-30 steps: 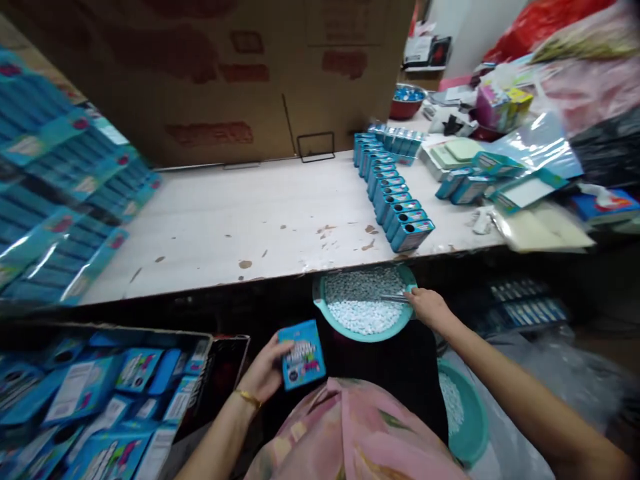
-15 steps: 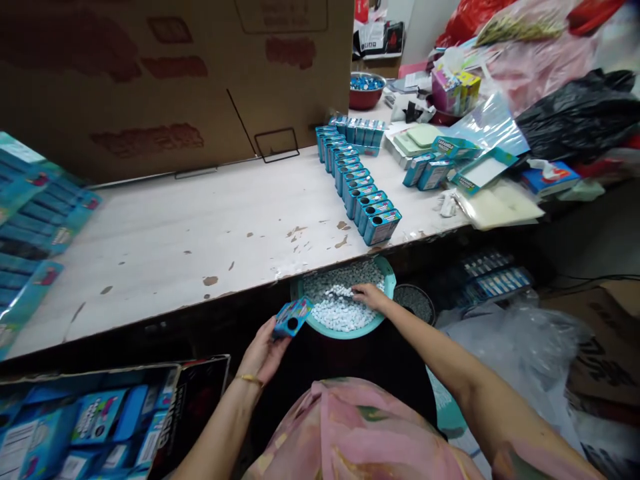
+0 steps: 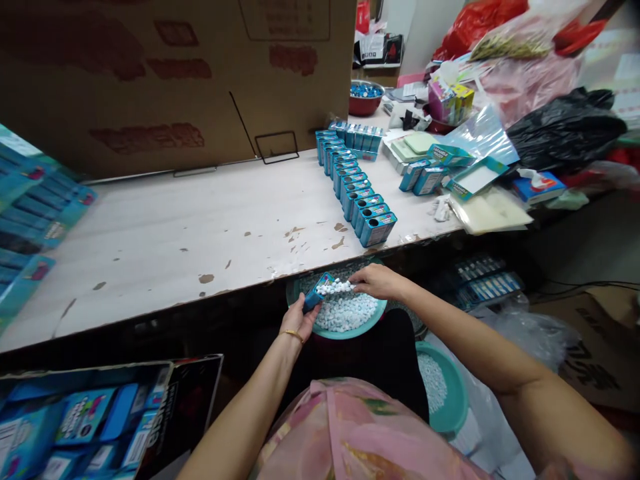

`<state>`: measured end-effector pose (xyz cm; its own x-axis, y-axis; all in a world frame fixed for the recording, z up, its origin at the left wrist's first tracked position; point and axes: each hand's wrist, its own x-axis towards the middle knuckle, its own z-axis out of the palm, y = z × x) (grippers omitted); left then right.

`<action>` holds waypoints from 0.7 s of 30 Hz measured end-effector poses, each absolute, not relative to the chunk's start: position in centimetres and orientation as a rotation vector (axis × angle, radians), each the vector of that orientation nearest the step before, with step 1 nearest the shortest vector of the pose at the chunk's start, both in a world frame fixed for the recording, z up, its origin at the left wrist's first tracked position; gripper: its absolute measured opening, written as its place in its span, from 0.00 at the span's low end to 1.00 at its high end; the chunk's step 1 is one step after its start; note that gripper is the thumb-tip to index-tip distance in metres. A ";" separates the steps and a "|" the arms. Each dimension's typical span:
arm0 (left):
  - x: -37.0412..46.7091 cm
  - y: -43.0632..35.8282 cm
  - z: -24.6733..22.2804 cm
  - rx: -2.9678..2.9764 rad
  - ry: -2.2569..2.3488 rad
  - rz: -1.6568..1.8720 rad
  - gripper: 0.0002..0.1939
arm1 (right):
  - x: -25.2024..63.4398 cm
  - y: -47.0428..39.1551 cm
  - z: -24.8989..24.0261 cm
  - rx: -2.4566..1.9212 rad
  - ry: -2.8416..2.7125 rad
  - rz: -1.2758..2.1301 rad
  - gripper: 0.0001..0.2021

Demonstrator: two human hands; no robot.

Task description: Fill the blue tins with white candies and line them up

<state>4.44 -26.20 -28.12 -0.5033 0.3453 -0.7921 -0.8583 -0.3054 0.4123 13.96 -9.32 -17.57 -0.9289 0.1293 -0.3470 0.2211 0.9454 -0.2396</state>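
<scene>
My left hand (image 3: 299,321) is closed around a small blue box (image 3: 313,298), tilted over the near left side of a teal basin (image 3: 356,333). White pellets (image 3: 347,312), like small candies, fill much of that basin. My right hand (image 3: 379,281) is closed on the handle of a scoop heaped with white pellets (image 3: 336,287). The scoop's tip meets the top of the blue box, where pellets lie against it. The scoop's body is mostly hidden under its load.
A row of blue boxes (image 3: 377,230) with round holes on top stands on the white table (image 3: 165,247). A large carton (image 3: 175,87) rises behind. An open carton of blue boxes (image 3: 85,413) sits low left; a second teal basin (image 3: 453,413) is low right.
My left hand has brought the blue box right and up, over the basin. My right hand has raised the loaded scoop from the pellets to the box's top.
</scene>
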 end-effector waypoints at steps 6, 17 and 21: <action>4.5 -25.2 -29.1 -0.803 1.085 1.895 0.04 | 11.2 -12.3 -14.8 0.241 2.723 -0.003 0.14; 4.2 -24.8 -29.7 -0.779 1.077 1.841 0.04 | 11.1 -12.5 -13.5 0.233 2.762 0.013 0.13; 3.2 -26.3 -29.6 -0.653 1.144 1.931 0.04 | 14.2 -8.8 -15.8 0.335 2.787 0.052 0.11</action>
<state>3.24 -26.33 -29.57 -0.5615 0.3634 -0.7434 -0.8266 -0.2881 0.4835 14.23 -8.82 -15.77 -0.9170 0.2366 -0.3212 0.2245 0.9716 0.0747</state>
